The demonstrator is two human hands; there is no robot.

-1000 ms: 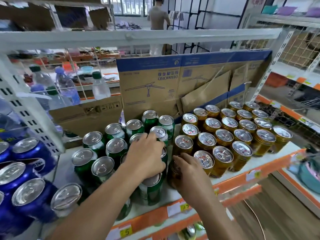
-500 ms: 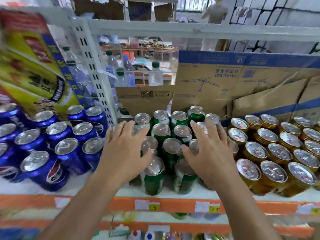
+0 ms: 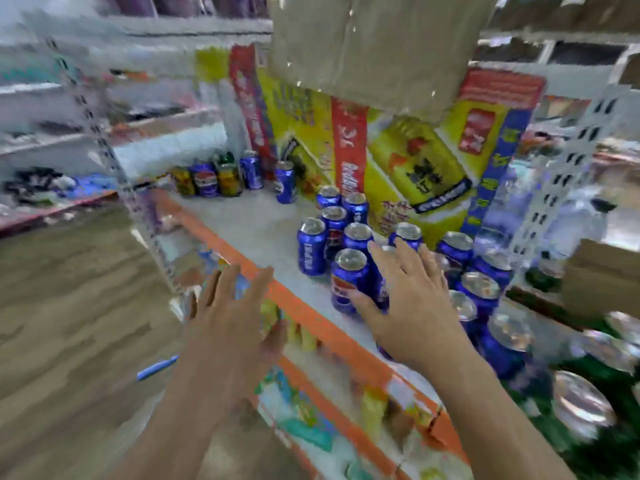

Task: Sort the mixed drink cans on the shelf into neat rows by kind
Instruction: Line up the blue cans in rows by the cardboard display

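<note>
- Blue cans [image 3: 349, 237], glossy cylinders with silver lids, cluster toward the front right edge of the shelf [image 3: 249, 230].
- Our right hand [image 3: 412, 299] spreads flat over them, gripping nothing.
- Our left hand [image 3: 232, 317] hangs splayed and empty before the orange lip [image 3: 311, 317].

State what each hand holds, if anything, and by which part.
Nothing is held. The left hand is open beside the shelf edge; the right hand spreads over the blue Pepsi cans, thumb touching the front can.

Only Pepsi branding on the blue cans [image 3: 311, 252] reads clearly.
</note>
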